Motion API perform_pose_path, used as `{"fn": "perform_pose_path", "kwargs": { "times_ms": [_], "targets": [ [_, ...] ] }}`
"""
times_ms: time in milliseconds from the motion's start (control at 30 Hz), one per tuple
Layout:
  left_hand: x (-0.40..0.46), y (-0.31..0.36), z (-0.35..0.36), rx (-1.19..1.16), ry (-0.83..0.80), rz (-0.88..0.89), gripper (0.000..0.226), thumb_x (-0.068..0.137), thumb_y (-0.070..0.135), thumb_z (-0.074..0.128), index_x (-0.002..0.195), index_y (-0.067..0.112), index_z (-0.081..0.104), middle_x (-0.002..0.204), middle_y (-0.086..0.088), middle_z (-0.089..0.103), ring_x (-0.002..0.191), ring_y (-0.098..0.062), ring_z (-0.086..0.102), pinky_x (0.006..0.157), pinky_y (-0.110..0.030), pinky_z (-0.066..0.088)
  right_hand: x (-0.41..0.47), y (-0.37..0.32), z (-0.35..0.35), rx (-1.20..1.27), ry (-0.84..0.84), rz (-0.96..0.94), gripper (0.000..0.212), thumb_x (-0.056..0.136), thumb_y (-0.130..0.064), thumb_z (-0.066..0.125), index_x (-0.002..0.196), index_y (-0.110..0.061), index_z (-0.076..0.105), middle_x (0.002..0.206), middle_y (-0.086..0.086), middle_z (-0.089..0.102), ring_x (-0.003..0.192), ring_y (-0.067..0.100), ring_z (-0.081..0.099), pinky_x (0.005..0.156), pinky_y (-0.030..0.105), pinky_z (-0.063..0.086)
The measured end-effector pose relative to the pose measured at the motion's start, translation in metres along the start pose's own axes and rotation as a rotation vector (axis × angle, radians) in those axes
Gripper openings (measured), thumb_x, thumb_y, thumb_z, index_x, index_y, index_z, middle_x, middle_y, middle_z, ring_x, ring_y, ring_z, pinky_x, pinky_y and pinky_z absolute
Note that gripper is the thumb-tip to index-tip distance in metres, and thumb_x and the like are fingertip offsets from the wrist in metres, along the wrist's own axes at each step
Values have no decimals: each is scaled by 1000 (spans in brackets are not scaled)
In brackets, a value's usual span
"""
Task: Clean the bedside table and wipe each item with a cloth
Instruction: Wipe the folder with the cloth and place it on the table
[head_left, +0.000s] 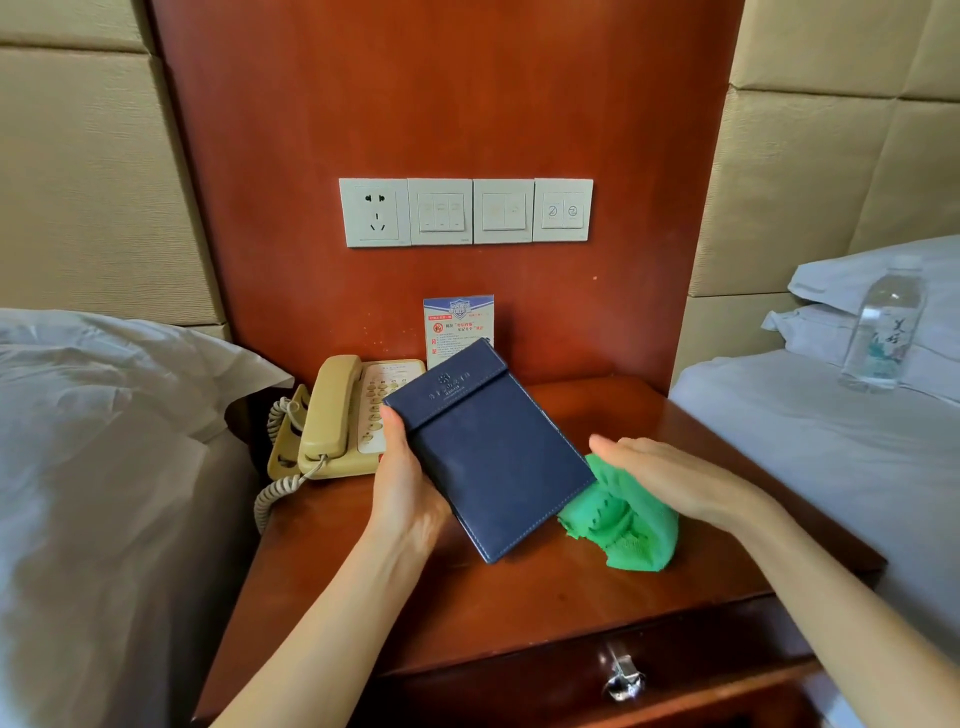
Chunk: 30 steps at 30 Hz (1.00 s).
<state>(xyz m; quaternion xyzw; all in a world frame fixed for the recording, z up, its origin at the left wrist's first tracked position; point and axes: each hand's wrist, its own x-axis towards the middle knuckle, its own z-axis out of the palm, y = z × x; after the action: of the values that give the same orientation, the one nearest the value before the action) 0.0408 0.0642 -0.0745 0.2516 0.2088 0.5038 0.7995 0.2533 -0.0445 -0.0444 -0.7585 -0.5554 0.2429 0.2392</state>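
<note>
Folder (485, 447) lifted off desk (519, 597), pinched in left hand (402, 480); right hand (670, 475) flat on cloth (618, 525); next, likely gathering cloth, wiping folder.

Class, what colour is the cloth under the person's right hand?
Bright green cloth, clearest in the head view.

The rectangular leather-look folder (485, 447) gripped by the left hand (402, 486) is navy with pale stitching. Under the right hand (670, 475), the crumpled mesh cloth (621, 530) is bright green. Behind the grip, the corded plastic telephone (337, 415) is beige; the wooden bedside table (519, 603) is reddish-brown.
</note>
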Motion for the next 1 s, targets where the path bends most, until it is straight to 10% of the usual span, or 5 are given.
{"fn": "perform_pose_path", "kwargs": {
  "times_ms": [100,233,367,467,1000],
  "targets": [
    [-1,1,1,-25,-5,5,66,92,66,36,136,19,54,129,-8,65,119,-28,61,87,-44,52,6,1,-8,-389,-92,-32,16,95,-30,38,95,-34,53,107,-10,46,113,21,39,96,41,29],
    [-1,4,2,-33,-28,40,64,95,62,34,136,17,54,130,-9,64,120,-26,60,90,-42,50,9,-17,-6,-242,214,-257,49,89,-4,44,127,-33,52,130,-11,51,124,13,43,107,36,34],
    [0,2,2,-34,-52,2,65,95,60,34,141,15,49,135,-11,60,125,-28,56,100,-44,46,14,-44,3,312,44,-334,46,94,-16,53,138,-28,43,115,-12,64,103,-6,62,88,13,46],
    [0,4,2,-20,-79,-13,69,94,61,34,141,12,47,138,-15,57,127,-30,53,99,-44,44,22,-54,15,526,-108,-312,34,94,-17,58,127,-20,53,115,-3,69,100,9,68,87,26,54],
    [19,13,-5,275,269,246,22,97,12,48,114,12,62,69,3,61,56,-8,51,55,-18,41,116,-19,2,574,412,252,35,100,-30,44,121,-3,50,99,11,53,74,26,52,43,27,37]
  ]
}}
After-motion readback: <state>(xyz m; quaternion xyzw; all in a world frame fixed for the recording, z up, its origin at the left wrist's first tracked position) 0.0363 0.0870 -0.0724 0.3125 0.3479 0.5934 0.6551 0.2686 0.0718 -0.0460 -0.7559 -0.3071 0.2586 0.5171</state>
